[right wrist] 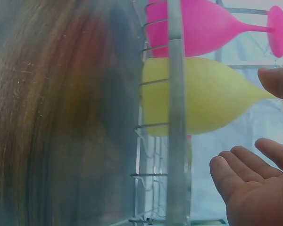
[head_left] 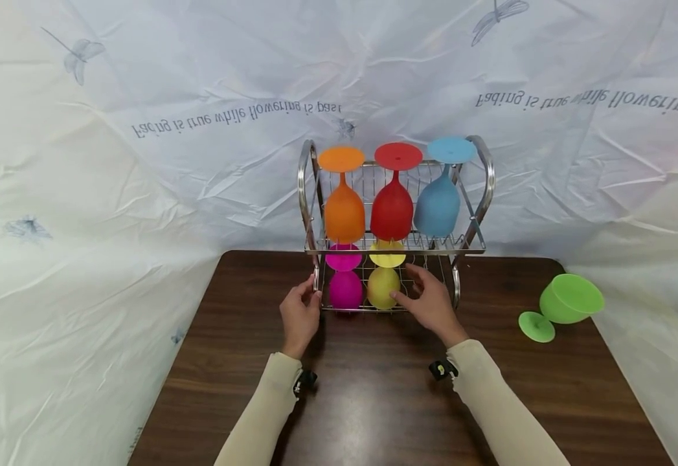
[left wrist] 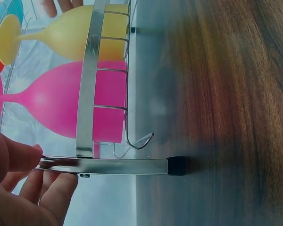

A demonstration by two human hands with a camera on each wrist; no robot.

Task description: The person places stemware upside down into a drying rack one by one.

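A two-tier metal dish rack stands at the back of the table. My left hand pinches its left front post between thumb and fingers. On the lower tier a magenta goblet and a yellow goblet stand upside down, side by side. My right hand is just right of the yellow one, thumb and fingers spread apart. In the right wrist view its fingers are extended, with a gap to the yellow bowl.
Upside down on the upper tier are an orange goblet, a red goblet and a blue goblet. A green goblet lies tipped on the dark wooden table at the right. Patterned white sheeting hangs behind.
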